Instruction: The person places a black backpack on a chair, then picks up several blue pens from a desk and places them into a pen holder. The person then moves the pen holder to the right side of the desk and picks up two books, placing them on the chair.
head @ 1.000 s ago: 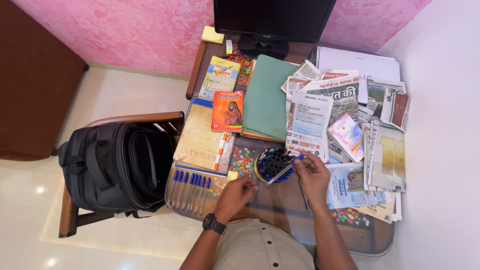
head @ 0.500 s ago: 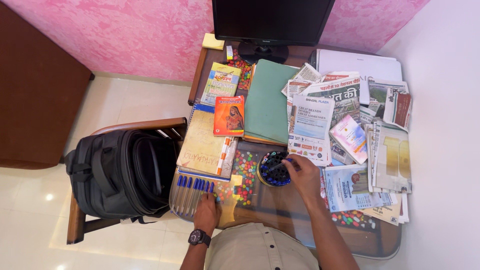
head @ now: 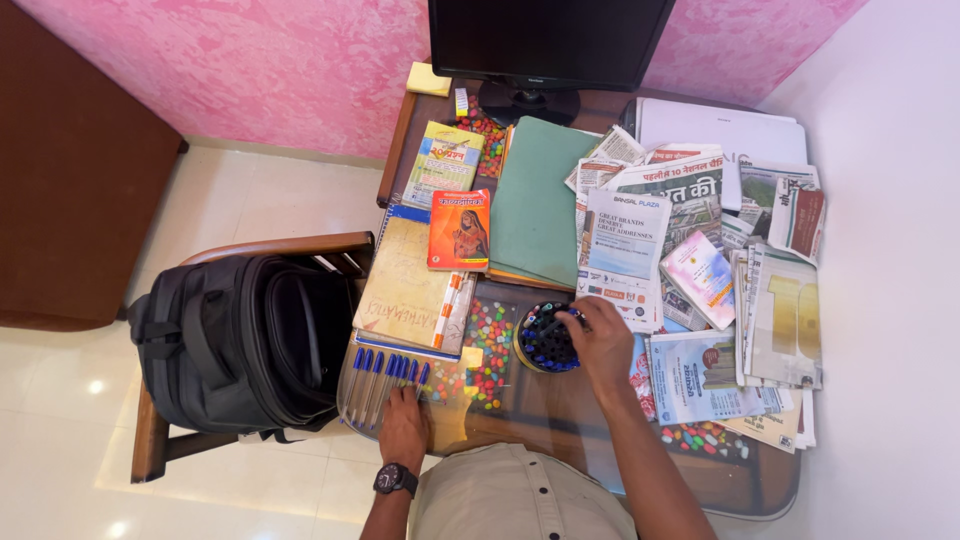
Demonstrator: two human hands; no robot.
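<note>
While the person leans over a glass-topped desk (head: 560,420), the left hand (head: 403,422), a dark watch (head: 392,479) on its wrist, rests with loosely spread fingers on the near ends of a row of blue-capped pens (head: 385,380) lined up side by side at the desk's front-left edge; whether one pen is pinched cannot be told. The right hand (head: 600,335) curls its fingers over the rim of a round pen holder (head: 545,340), fingertips at the pens standing in its dark, honeycombed top. The work appears to be mid-way: pens going one at a time from the row to the holder, so the next move calls for lifting a single pen without scattering its neighbours. Several pens stand in the holder already, with open slots remaining. Left of the desk, a black backpack (head: 240,340) sits unzipped on a wooden chair (head: 270,250), its contents lost in shadow. Farther back lie a notebook (head: 405,285), an orange booklet (head: 459,230), a green folder (head: 535,195) and spread newspapers (head: 690,230), before a dark monitor (head: 550,40).
</note>
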